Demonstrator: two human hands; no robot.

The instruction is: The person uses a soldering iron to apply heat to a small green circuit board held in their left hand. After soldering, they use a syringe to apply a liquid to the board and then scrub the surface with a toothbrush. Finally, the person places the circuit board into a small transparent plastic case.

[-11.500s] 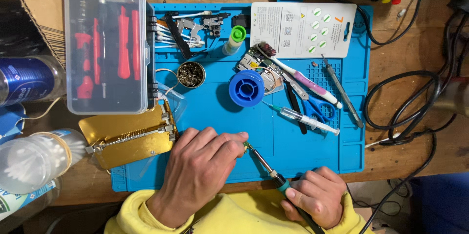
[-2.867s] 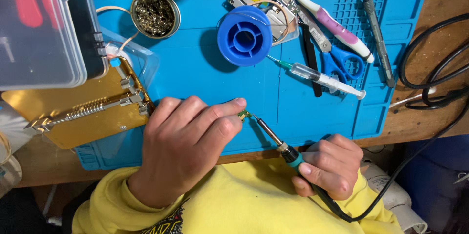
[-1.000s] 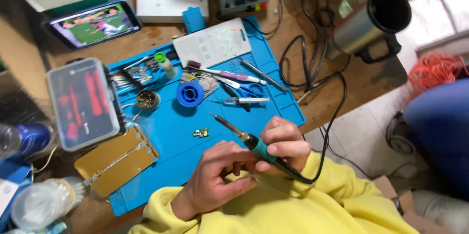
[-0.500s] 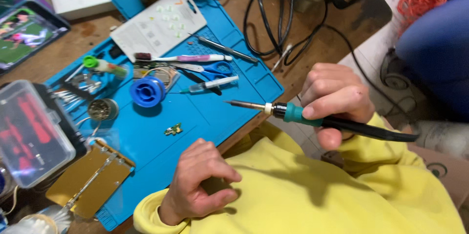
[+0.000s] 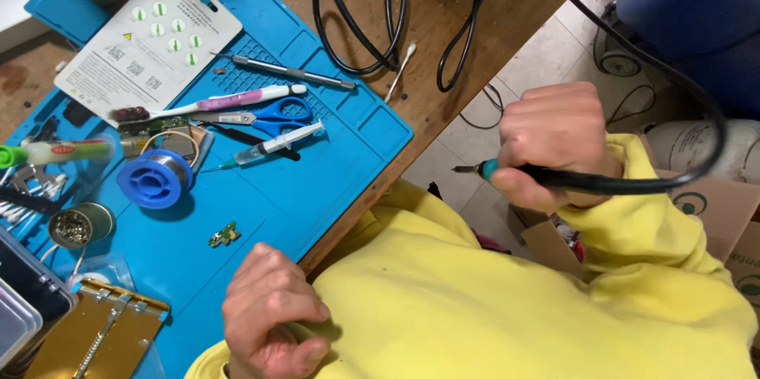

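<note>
the right hand (image 5: 554, 142) is clamped in a fist around a soldering iron (image 5: 546, 180), held off the desk at about three o'clock, its thin tip pointing toward nine o'clock over the floor. the left hand (image 5: 269, 312) sits loosely curled and holds nothing, its fingers folded in at the edge of the blue work mat (image 5: 317, 189) at seven o'clock. just beyond it, toward eleven o'clock, lies a small circuit board (image 5: 225, 234), too small to read in detail. the iron's black cord (image 5: 697, 94) loops out toward one o'clock. half a second ago the iron's tip hung over the mat's corner; now it is well clear of the desk.
</note>
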